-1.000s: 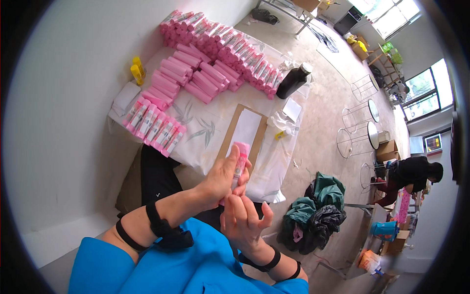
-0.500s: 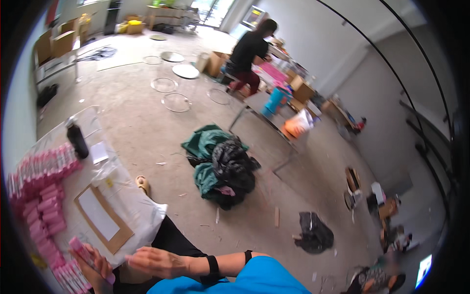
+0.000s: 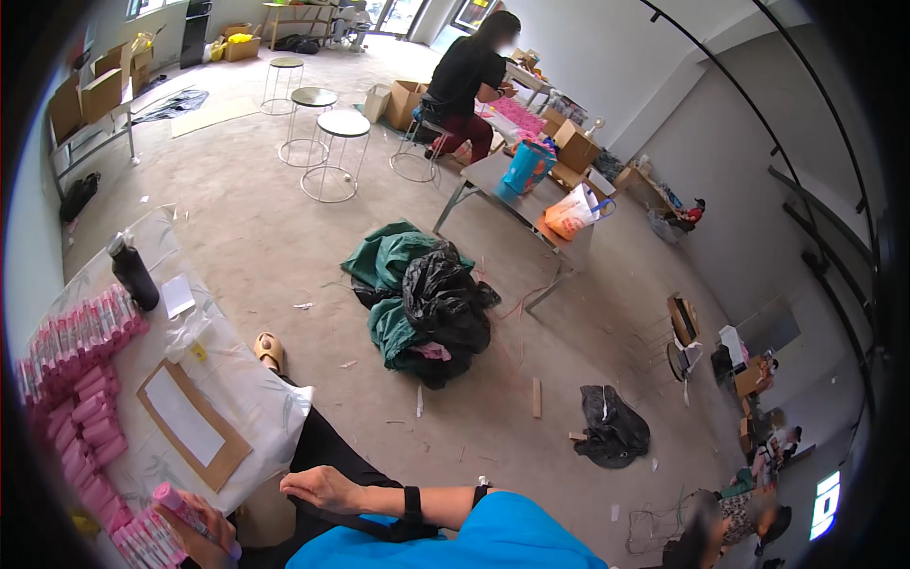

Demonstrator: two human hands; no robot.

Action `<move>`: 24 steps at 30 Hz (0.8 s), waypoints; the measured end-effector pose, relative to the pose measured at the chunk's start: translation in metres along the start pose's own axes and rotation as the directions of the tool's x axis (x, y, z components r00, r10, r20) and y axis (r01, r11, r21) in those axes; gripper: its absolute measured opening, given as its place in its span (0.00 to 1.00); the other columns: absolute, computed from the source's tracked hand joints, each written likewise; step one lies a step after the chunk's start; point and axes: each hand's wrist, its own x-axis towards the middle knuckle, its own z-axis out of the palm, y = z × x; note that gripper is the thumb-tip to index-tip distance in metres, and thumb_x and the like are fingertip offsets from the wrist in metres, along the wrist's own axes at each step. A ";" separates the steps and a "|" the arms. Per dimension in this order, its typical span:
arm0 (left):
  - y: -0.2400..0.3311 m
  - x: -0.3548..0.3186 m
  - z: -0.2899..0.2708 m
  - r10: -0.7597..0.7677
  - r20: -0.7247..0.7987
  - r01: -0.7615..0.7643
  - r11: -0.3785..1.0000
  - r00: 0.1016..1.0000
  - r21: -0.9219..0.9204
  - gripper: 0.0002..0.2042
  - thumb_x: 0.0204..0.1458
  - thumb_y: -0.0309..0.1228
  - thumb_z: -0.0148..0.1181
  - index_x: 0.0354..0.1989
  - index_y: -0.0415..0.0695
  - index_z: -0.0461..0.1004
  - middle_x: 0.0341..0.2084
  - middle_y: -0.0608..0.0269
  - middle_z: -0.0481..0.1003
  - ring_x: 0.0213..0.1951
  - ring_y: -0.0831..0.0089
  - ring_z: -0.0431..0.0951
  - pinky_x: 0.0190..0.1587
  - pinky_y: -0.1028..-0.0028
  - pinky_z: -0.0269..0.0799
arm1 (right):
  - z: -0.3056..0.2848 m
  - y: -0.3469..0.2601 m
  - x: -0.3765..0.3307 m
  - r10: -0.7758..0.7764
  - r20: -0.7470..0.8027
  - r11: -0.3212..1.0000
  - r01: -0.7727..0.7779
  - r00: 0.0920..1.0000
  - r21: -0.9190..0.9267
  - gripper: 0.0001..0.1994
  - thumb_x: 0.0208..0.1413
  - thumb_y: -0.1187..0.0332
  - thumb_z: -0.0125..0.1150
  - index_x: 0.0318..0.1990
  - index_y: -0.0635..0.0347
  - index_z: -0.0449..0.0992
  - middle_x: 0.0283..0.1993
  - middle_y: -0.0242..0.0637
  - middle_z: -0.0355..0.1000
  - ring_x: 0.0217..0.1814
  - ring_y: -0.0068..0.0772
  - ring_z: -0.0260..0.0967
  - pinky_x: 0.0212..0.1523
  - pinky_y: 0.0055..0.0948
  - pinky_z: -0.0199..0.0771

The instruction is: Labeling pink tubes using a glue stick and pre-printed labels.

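My left hand [image 3: 210, 536] is at the lower left edge, shut on a pink tube [image 3: 182, 503] that points up and left over the table [image 3: 242, 384]. My right hand [image 3: 322, 488] rests on my black trousers beside the table's corner, fingers loosely spread and holding nothing. A black band sits on that wrist. Several more pink tubes [image 3: 81, 379] lie in rows along the table's left side and just under my left hand. A brown card with a white sheet [image 3: 190, 422] lies between them and the table edge.
A black bottle [image 3: 133, 273] stands at the table's far end. A heap of green and black bags [image 3: 422, 303] lies on the floor, with a sandal [image 3: 269, 351] nearer. Round stools [image 3: 327, 142] and a seated person in black [image 3: 469, 81] at another table are farther off.
The view has swung right, away from the table toward the room. My hands, together on one pink tube a second ago, are apart: the left keeps the tube, the right lies on my lap.
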 end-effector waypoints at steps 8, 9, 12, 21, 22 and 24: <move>0.005 -0.019 -0.028 -0.012 0.031 0.008 0.995 0.999 0.101 0.30 0.60 0.64 0.33 0.29 0.46 0.63 0.07 0.69 0.57 0.04 0.80 0.52 0.06 0.80 0.48 | 0.009 -0.001 0.001 0.008 0.186 0.998 0.005 0.982 -0.069 0.07 0.60 0.67 0.55 0.40 0.61 0.73 0.35 0.44 0.74 0.38 0.49 0.74 0.38 0.39 0.74; 0.007 -0.023 -0.027 -0.065 0.015 0.064 0.997 0.998 0.048 0.31 0.58 0.66 0.33 0.28 0.46 0.64 0.07 0.69 0.57 0.05 0.80 0.53 0.06 0.80 0.49 | 0.011 0.001 0.001 0.019 0.197 0.998 -0.006 0.980 -0.067 0.07 0.60 0.67 0.55 0.40 0.61 0.73 0.35 0.44 0.74 0.38 0.49 0.74 0.38 0.39 0.74; 0.027 -0.036 -0.022 -0.076 0.185 0.045 0.985 0.980 0.165 0.33 0.57 0.67 0.35 0.27 0.44 0.66 0.09 0.64 0.62 0.06 0.76 0.57 0.07 0.76 0.52 | 0.017 0.003 -0.004 -0.002 0.177 0.999 0.008 0.984 -0.032 0.07 0.60 0.66 0.55 0.41 0.59 0.74 0.36 0.45 0.75 0.38 0.50 0.74 0.37 0.40 0.75; 0.049 -0.044 -0.011 -0.046 0.097 0.016 0.959 0.994 0.284 0.35 0.61 0.63 0.26 0.31 0.40 0.67 0.12 0.67 0.63 0.10 0.82 0.60 0.13 0.80 0.56 | 0.007 -0.034 0.013 0.119 0.297 0.988 -0.084 0.947 -0.129 0.06 0.56 0.74 0.60 0.40 0.62 0.78 0.36 0.43 0.77 0.35 0.40 0.77 0.36 0.29 0.76; 0.051 -0.047 -0.015 -0.043 0.107 0.013 0.964 0.993 0.264 0.34 0.62 0.61 0.24 0.31 0.41 0.66 0.13 0.68 0.63 0.11 0.83 0.60 0.14 0.81 0.57 | 0.010 -0.037 0.015 0.131 0.319 0.986 -0.091 0.939 -0.137 0.05 0.56 0.74 0.60 0.40 0.62 0.78 0.35 0.43 0.77 0.34 0.39 0.77 0.35 0.29 0.76; 0.053 -0.054 -0.023 -0.038 0.094 0.014 0.970 0.995 0.241 0.33 0.63 0.59 0.23 0.30 0.41 0.65 0.14 0.69 0.63 0.12 0.85 0.61 0.15 0.83 0.57 | 0.019 -0.043 0.018 0.135 0.363 0.986 -0.088 0.922 -0.144 0.05 0.56 0.75 0.60 0.40 0.62 0.78 0.34 0.43 0.77 0.33 0.38 0.76 0.34 0.28 0.75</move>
